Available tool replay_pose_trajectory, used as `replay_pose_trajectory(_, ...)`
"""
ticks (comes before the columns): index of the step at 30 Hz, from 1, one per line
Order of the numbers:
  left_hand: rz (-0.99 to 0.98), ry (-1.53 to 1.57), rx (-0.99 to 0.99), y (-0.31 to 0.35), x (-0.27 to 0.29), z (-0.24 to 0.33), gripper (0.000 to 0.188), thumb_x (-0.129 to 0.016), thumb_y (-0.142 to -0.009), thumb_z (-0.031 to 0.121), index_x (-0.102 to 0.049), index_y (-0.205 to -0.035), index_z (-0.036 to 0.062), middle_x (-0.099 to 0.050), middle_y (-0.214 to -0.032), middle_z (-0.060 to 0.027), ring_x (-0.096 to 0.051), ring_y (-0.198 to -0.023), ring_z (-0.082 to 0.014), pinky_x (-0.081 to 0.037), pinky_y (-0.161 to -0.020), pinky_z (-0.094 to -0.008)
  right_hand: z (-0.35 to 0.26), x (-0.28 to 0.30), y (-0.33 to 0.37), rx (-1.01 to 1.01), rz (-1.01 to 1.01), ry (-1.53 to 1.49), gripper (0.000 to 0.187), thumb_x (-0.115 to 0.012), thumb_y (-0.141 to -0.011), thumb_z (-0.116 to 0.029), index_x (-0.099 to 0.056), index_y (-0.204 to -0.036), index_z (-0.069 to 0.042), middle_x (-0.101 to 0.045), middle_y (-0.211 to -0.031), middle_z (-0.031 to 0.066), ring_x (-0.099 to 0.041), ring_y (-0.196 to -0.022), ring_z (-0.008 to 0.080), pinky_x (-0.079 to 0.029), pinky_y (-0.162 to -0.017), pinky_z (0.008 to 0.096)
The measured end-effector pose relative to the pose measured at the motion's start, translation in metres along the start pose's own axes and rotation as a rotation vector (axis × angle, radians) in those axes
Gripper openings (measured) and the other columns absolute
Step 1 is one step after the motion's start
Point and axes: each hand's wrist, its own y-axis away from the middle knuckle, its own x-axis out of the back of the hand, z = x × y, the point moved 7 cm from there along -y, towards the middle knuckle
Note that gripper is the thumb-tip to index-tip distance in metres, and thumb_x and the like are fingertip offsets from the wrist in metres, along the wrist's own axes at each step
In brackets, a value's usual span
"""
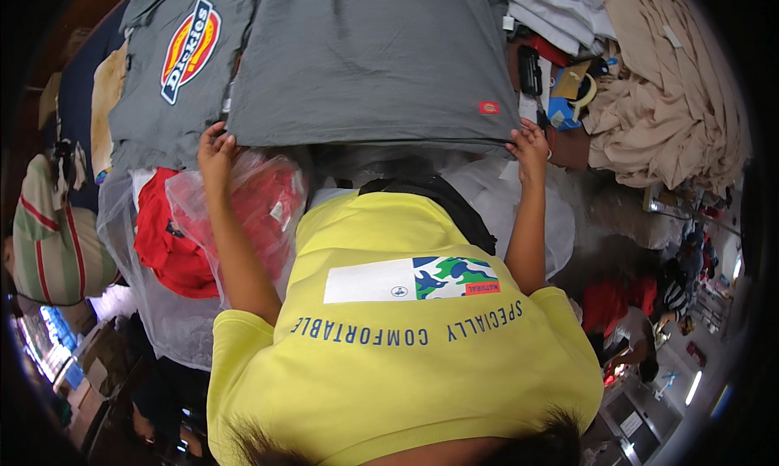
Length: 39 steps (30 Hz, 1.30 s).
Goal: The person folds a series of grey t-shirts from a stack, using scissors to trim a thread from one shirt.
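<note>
A dark grey T-shirt [365, 68] lies spread flat in front of me, with a small red label near its lower right corner. Its near edge runs straight between my two hands. At the lower left corner, the fingers of my left hand [217, 153] pinch the cloth. My right hand [530, 148] grips the lower right corner, close to the red label. To the left lies another grey T-shirt [142, 101], bearing a large red, yellow and blue printed logo. The grey cloth hides what lies beneath it.
Red cloth [170, 239] in clear plastic bags sits below my left forearm. On the right are a heap of beige cloth [649, 117], a tape roll [584, 94] and white cloth [560, 15]. A striped bag [61, 239] hangs far left. A person [637, 336] is at lower right.
</note>
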Motion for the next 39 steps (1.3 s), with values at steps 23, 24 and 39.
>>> replay_pose_trajectory(23,-0.014,0.11,0.045,-0.003,0.002,0.001,0.027,-0.049,-0.088,0.015,-0.046,-0.114,0.0075,-0.056,-0.099,-0.0071,-0.055,-0.088,-0.0155,-0.047,-0.076,-0.0339,-0.002,0.009,-0.002,-0.07,-0.043,-0.19,0.03,-0.051,-0.086,-0.024,-0.053,-0.107,-0.004,-0.045,-0.077,-0.0028,-0.039,-0.058,0.0034,-0.05,-0.063,0.0318)
replay_pose_trajectory(24,0.029,0.02,0.058,0.0,-0.008,0.012,0.027,-0.05,-0.088,0.017,-0.047,-0.113,0.0077,-0.055,-0.099,-0.0068,-0.054,-0.087,-0.0142,-0.046,-0.075,-0.0318,-0.003,0.01,-0.001,-0.082,-0.049,-0.191,0.031,-0.049,-0.087,-0.028,-0.053,-0.107,-0.004,-0.045,-0.077,-0.0021,-0.04,-0.057,0.0036,-0.051,-0.064,0.0318)
replay_pose_trajectory(39,-0.064,-1.13,-0.474,-0.113,-0.128,0.082,0.056,-0.064,-0.076,0.037,-0.045,-0.118,0.007,-0.061,-0.087,-0.0156,-0.059,-0.078,-0.0264,-0.044,-0.071,-0.0366,-0.077,-0.062,-0.088,0.18,-0.216,0.45,0.028,-0.061,-0.079,-0.021,-0.057,-0.101,-0.003,-0.055,-0.077,-0.0011,-0.047,-0.066,0.0067,-0.038,-0.059,0.0189)
